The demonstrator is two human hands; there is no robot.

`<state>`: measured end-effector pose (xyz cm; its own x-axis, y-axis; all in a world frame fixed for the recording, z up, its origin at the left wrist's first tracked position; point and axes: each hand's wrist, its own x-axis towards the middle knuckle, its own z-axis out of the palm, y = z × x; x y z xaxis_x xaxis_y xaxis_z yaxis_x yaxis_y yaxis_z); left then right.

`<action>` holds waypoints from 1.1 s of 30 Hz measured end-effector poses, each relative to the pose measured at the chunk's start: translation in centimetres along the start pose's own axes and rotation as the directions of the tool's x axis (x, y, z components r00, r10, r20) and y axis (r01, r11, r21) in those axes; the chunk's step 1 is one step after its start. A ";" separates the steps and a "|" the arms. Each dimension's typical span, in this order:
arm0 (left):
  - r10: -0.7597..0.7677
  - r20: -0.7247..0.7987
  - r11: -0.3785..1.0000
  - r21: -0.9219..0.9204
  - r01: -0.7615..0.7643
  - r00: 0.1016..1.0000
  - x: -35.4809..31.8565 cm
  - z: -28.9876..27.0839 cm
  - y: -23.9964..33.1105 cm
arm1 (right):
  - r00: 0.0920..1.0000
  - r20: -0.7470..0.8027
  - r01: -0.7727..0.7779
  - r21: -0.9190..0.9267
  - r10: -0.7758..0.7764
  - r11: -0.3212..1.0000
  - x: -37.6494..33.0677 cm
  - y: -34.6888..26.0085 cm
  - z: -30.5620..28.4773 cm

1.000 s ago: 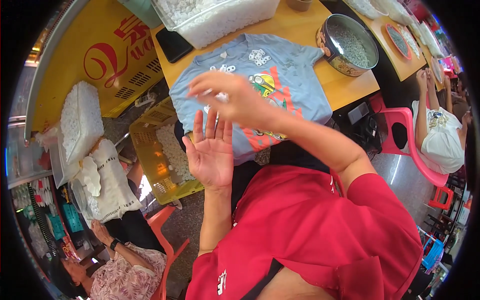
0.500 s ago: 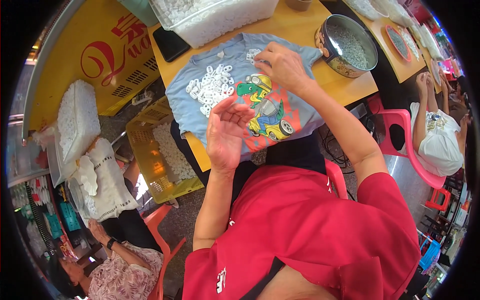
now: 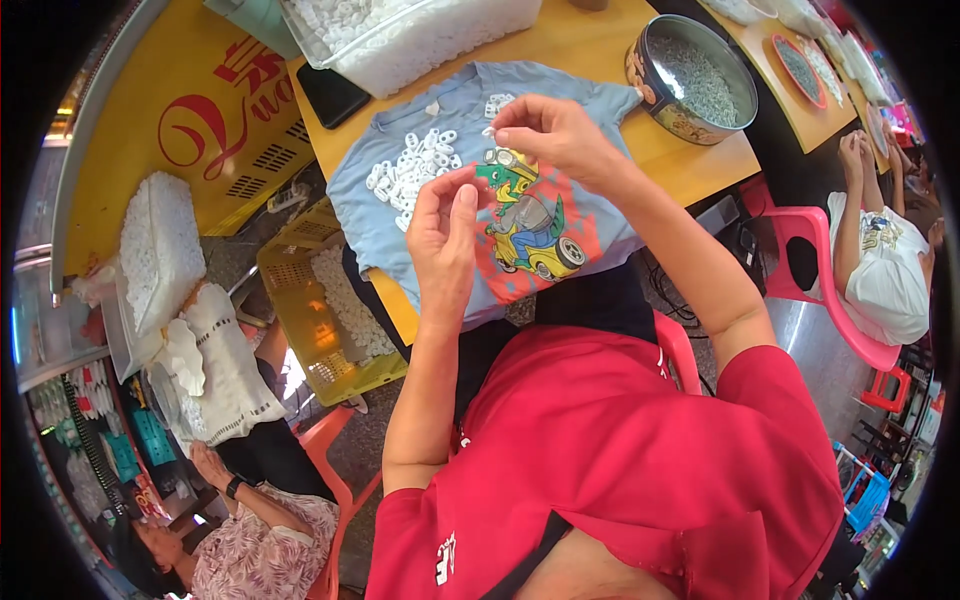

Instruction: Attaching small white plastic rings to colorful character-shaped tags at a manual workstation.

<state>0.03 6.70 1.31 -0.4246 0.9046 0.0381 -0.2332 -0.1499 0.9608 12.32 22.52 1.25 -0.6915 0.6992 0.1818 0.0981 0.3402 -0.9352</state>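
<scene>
A light blue T-shirt (image 3: 590, 215) with a cartoon print lies spread on the yellow table (image 3: 690, 165). A loose pile of small white pieces (image 3: 410, 170) rests on its left part. My right hand (image 3: 550, 135) hovers over the shirt's far side, thumb and forefinger pinched on one small white piece. My left hand (image 3: 445, 235) is raised over the shirt beside the pile, its fingers bent toward the thumb. What lies inside it is hidden.
A round metal tin (image 3: 640, 75) of small pieces stands at the right. Behind the shirt are a clear tub (image 3: 420, 45) of white pieces and a black phone (image 3: 330, 95). A yellow crate (image 3: 290, 300) and white mesh bags (image 3: 160, 250) lie left. People sit right (image 3: 885, 260) and lower left (image 3: 260, 540).
My right hand went from above my open left palm to the shirt's far side. A pile of white pieces now lies on the shirt. My left hand rose and curled its fingers.
</scene>
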 end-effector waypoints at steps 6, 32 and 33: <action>0.178 -0.045 0.981 0.089 -0.174 0.983 1.1 1.8 -0.4 | 0.883 0.286 -0.440 0.780 0.372 0.445 -3.1 -2.6 0.7; 0.249 -0.013 0.934 0.267 -0.236 0.969 0.6 2.1 -0.3 | 0.932 0.139 -0.337 0.671 0.334 0.660 -5.3 -3.4 1.2; 0.248 -0.004 0.935 0.262 -0.238 0.969 0.4 2.2 -0.3 | 0.940 0.139 -0.316 0.692 0.310 0.649 -5.4 -3.4 1.4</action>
<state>1.87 8.01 1.63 -0.4731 0.8373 0.2742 0.1120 -0.2515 0.9614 14.71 16.64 3.03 -0.7192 0.6758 -0.1614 -0.2133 -0.4358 -0.8744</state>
